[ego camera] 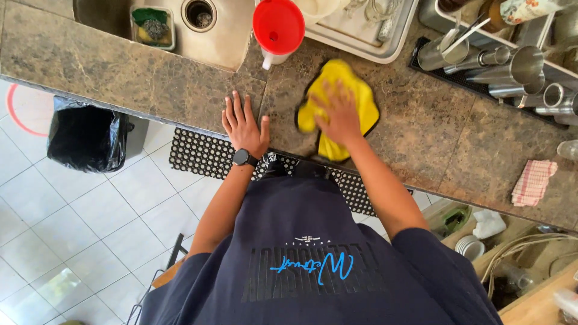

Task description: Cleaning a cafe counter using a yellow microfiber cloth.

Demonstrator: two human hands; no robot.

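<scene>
My right hand (338, 112) presses flat on a yellow cloth (355, 90) spread on the brown stone counter (120, 66); the hand looks blurred. My left hand (244, 126) rests flat on the counter's front edge, fingers apart, holding nothing, with a black watch on its wrist. A red funnel (278, 25) stands on a white bottle just beyond the two hands.
A steel sink (223, 36) with a small tub of scrubbers (152, 27) lies at the back left. Metal cups and jiggers (512, 69) lie on a black mat at right. A red-checked cloth (533, 180) sits near the right edge. A black-lined bin (87, 135) stands on the tiled floor.
</scene>
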